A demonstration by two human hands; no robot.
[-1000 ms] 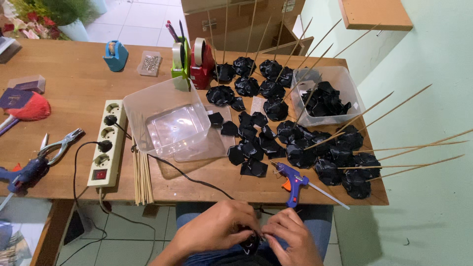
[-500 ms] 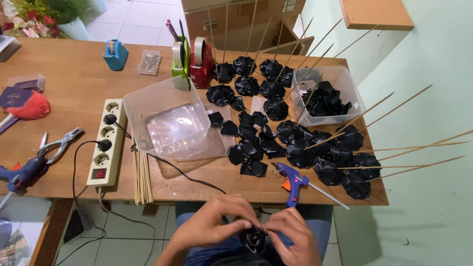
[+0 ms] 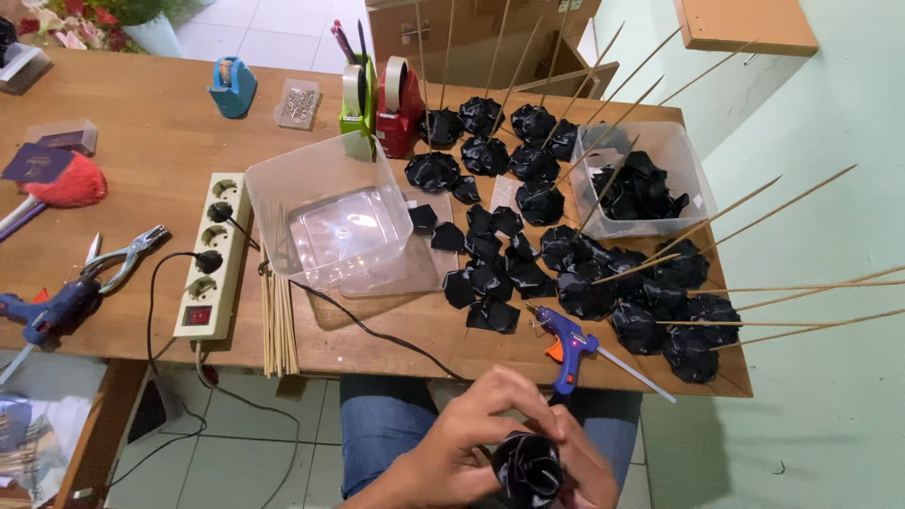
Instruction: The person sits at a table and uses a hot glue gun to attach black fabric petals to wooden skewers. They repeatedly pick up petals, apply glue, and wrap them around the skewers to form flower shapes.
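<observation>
As glossy black rose (image 3: 528, 468) rests | both hands grip

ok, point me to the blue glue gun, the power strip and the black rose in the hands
blue glue gun (image 3: 568, 341), head view, on the gun's body above the handle.
power strip (image 3: 216, 256), head view, middle of the white casing.
black rose (image 3: 528, 468), head view, centre of the folded petals, between both hands.

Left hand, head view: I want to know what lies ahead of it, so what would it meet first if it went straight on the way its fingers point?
The left hand points right, across the black rolled flower; past that it would meet the right hand, already touching the flower. Depth is unclear.
</observation>
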